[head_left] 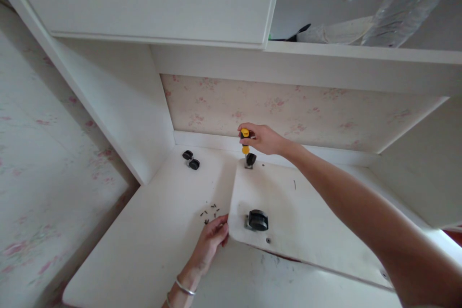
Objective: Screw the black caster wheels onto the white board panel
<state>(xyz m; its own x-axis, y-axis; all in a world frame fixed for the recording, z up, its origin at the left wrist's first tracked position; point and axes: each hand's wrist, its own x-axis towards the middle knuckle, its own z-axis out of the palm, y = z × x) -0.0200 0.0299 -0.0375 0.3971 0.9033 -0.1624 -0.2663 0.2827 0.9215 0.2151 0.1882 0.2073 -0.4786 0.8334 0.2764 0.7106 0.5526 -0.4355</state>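
Head view: nearest, at the lower edge, a left wrist wears thin bangles [186, 288], and the left hand [211, 237] rests at the rounded near corner of a white board [292, 216] lying on the white tabletop [144, 250]. Its fingers are bent and close together against the board's left edge; whether they clasp it or only press on it cannot be told. Just inside that corner, a black near caster [258, 220] stands on the board, its wheel upward, with a dark round fitting [268, 240] beside it. Left of the board, just beyond the fingertips, several small dark screws [206, 222] lie scattered on the tabletop. Farther off, the right forearm slants over the board from the lower right, and the right hand [266, 139] has its fingers closed round the yellow-and-black handle of a screwdriver [245, 149]. This stands nearly upright, its shaft running down to the metal plate of the far caster [251, 158], at the board's far left corner; the tip's exact seat is too small to make out. Well to the left, two loose black casters [194, 164] lie close together on the tabletop. Behind everything run a white backboard strip [205, 141] and floral wallpaper [224, 106].
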